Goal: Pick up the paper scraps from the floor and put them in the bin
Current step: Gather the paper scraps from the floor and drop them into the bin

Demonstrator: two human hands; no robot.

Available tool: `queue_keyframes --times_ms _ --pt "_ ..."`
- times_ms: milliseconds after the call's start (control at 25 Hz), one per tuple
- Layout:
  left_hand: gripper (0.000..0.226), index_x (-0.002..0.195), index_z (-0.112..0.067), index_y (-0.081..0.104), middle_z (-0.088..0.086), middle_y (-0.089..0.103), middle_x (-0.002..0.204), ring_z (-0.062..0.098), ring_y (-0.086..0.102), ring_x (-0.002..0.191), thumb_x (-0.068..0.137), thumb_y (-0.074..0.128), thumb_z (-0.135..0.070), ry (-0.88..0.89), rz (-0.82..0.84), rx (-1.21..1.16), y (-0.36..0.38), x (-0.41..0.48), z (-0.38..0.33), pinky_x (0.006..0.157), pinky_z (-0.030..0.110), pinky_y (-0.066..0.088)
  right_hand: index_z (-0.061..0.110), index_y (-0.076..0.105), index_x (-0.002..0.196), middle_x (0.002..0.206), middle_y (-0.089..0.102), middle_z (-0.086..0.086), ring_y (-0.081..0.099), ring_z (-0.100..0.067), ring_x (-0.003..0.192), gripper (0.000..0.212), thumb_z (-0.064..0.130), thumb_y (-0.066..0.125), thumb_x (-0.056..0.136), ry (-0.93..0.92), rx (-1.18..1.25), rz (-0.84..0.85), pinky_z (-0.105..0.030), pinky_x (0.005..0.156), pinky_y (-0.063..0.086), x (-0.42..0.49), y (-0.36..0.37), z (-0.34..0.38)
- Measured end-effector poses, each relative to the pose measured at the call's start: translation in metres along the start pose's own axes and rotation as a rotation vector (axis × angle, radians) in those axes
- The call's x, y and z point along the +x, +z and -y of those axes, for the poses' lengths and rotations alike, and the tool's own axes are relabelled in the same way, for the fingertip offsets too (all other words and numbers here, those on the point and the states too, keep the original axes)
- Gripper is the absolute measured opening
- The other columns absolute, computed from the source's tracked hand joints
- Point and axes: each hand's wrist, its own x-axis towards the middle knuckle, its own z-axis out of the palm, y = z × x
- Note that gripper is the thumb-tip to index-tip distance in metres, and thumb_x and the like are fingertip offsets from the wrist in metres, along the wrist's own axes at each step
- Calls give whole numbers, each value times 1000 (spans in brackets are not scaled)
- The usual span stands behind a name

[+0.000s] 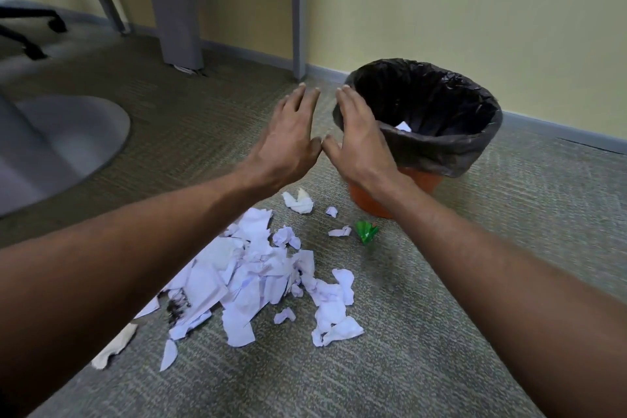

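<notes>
Nothing gripped: I am holding my left hand (285, 146) and right hand (361, 142) flat, fingers straight, thumbs nearly touching, the right one showing in front of the bin's (424, 181) near rim. Bin, orange, black liner (441, 153), is holding one white scrap (403, 126). Paper scraps (251, 278) are lying heaped on the carpet (441, 332) beneath my forearms.

One wide-angle camera, worn on the person's head, looks forward and steeply down onto the carpeted floor (441, 332). It rides close: both forearms (118, 265) enter from 7 and 5 o'clock and fill the lower corners. The wall (441, 10) closes the frame from 10 to 2 o'clock, and the bin (424, 153) stands toward 1 o'clock, near centre.
</notes>
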Motion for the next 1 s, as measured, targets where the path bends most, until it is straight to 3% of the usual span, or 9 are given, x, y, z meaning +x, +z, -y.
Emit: queue_keyframes --times_ms 400,560,680,840,1000 --pt "89 159 -17 12 14 6 167 40 10 152 89 66 -24 -228 176 93 -20 -97 101 122 49 20 12 19 159 166 21 -7 22 -24 153 89 33 70 89 -25 33 324 -41 122 29 -50 96 51" --pt "100 159 -16 14 17 11 166 42 22 149 84 75 -42 -349 387 151 -22 -124 140 119 45 25 17 17 160 161 24 -6 31 -27 147 93 40 71 88 -21 27 501 -44 110 39 -71 120 59" --pt "120 159 -17 13 13 17 166 37 29 148 70 82 -58 -416 563 135 -20 -144 167 118 44 31 18 17 159 160 26 -9 31 -30 147 98 45 74 85 16 11 608 -48 110 41 -84 137 60" --pt "134 159 -17 10 10 19 165 31 31 147 59 90 -55 -423 740 103 -12 -165 188 116 40 34 22 13 160 164 19 -13 24 -34 151 114 60 78 75 106 -53 748 -51 114 37 -92 156 53" --pt "142 159 -20 5 11 13 165 31 29 148 53 94 -52 -412 801 80 9 -175 203 115 41 37 29 4 160 167 8 -12 19 -38 152 131 66 84 63 138 -174 864 -53 114 34 -98 168 45"
